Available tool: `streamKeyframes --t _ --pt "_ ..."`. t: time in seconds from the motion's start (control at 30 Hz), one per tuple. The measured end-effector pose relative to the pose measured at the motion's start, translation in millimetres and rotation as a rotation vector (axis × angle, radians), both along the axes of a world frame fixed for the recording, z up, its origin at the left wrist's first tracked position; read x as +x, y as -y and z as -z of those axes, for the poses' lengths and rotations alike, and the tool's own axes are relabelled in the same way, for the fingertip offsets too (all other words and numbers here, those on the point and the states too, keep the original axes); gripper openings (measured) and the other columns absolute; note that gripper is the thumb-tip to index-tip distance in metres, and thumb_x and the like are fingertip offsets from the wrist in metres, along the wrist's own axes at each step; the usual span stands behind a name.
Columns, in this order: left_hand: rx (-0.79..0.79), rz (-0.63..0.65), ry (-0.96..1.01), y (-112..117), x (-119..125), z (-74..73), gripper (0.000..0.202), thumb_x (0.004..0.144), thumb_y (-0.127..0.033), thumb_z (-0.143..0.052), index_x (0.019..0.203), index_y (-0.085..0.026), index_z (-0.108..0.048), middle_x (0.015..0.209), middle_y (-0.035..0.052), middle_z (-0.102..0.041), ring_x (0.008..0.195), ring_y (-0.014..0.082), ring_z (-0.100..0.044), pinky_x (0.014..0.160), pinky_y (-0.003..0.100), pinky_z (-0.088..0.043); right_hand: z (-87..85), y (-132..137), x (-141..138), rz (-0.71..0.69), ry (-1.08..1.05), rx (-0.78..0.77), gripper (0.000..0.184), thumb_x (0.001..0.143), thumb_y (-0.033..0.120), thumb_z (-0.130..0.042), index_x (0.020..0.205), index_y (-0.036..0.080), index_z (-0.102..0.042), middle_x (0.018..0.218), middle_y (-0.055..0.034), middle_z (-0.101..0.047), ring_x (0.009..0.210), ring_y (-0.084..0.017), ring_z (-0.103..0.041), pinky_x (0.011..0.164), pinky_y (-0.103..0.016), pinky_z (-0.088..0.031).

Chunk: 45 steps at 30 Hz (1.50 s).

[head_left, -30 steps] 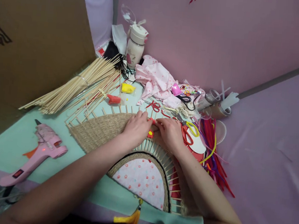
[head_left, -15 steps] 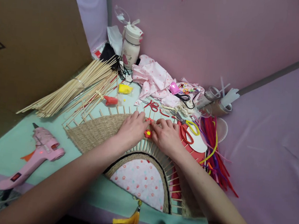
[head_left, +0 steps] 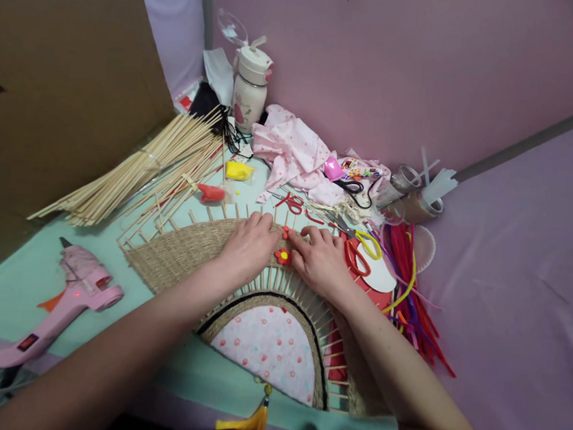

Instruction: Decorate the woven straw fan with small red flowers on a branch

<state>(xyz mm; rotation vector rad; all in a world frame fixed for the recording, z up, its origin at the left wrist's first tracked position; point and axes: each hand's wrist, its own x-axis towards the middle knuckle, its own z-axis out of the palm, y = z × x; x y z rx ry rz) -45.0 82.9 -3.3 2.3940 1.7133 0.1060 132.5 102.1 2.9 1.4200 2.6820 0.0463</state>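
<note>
A woven fan [head_left: 196, 250] of tan cord over thin wooden sticks lies spread in front of me. Its half-round centre is covered with flower-print cloth [head_left: 269, 347]. On the upper woven band sits a red clay flower [head_left: 283, 257] with a yellow middle, and just above it a smaller red clay piece [head_left: 285, 232]. My left hand [head_left: 248, 246] lies on the band to the left of them, fingers stretched out. My right hand [head_left: 320, 255] rests on the right side, its index fingertip touching the small red piece. A yellow tassel [head_left: 253, 419] hangs at the fan's bottom.
At the left lies a pink glue gun [head_left: 71, 303], with a bundle of wooden sticks [head_left: 134, 175] behind. A white bottle [head_left: 250, 91], printed cloth [head_left: 292, 148], scissors [head_left: 364, 248] and pipe cleaners [head_left: 419, 307] surround the fan. A cardboard box [head_left: 68, 75] stands left.
My left fingers have drawn slightly left, away from the small red clay piece, which shows more now. My right index finger stays at it.
</note>
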Motion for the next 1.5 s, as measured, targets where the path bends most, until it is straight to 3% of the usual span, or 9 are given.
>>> streamKeyframes --t 0.33,0.53,0.93,1.27,1.5 --pt "-0.027 0.007 0.015 0.9 -3.4 -2.5 0.038 0.095 -0.016 -0.034 0.125 -0.019 -0.058 0.112 0.0117 -0.050 0.105 0.0259 -0.044 0.089 0.040 -0.043 -4.8 -2.6 8.6 0.059 -0.050 -0.007 0.041 0.097 0.036 -0.037 0.134 0.029 -0.053 0.127 -0.0093 -0.053 0.110 -0.026 -0.045 0.084 -0.040 -0.031" --pt "-0.016 0.086 -0.011 -9.6 7.9 -1.4 0.037 0.096 -0.022 -0.036 0.124 -0.017 -0.059 0.115 0.0145 -0.050 0.109 0.0309 -0.044 0.085 0.043 -0.044 -6.2 2.8 8.9 0.020 0.006 -0.005 0.042 0.096 0.038 -0.039 0.135 0.030 -0.052 0.124 -0.0093 -0.055 0.108 -0.026 -0.045 0.084 -0.039 -0.030" --pt "0.009 0.127 -0.064 -7.9 9.0 -1.3 0.035 0.096 -0.023 -0.038 0.123 -0.016 -0.059 0.115 0.0141 -0.052 0.109 0.0294 -0.044 0.085 0.042 -0.044 2.9 6.6 7.1 -0.020 0.064 0.000 0.047 0.097 0.047 -0.038 0.138 0.025 -0.049 0.129 -0.0110 -0.054 0.110 -0.028 -0.044 0.087 -0.042 -0.030" --pt "0.027 0.104 -0.073 -5.3 3.7 -1.3 0.037 0.095 -0.019 -0.038 0.126 -0.017 -0.057 0.116 0.0142 -0.051 0.107 0.0302 -0.044 0.082 0.042 -0.045 -8.0 3.9 9.1 0.013 0.052 0.009 0.046 0.097 0.044 -0.038 0.139 0.027 -0.047 0.131 -0.0107 -0.052 0.112 -0.028 -0.045 0.088 -0.042 -0.030" --pt "-0.012 0.013 -0.031 -8.8 -4.5 0.3 0.041 0.092 -0.011 -0.032 0.127 -0.012 -0.054 0.114 0.0144 -0.052 0.105 0.0284 -0.043 0.085 0.041 -0.044 -4.7 9.6 8.7 -0.041 0.053 -0.013 0.047 0.097 0.049 -0.039 0.138 0.028 -0.049 0.131 -0.0099 -0.053 0.111 -0.028 -0.045 0.087 -0.042 -0.030"
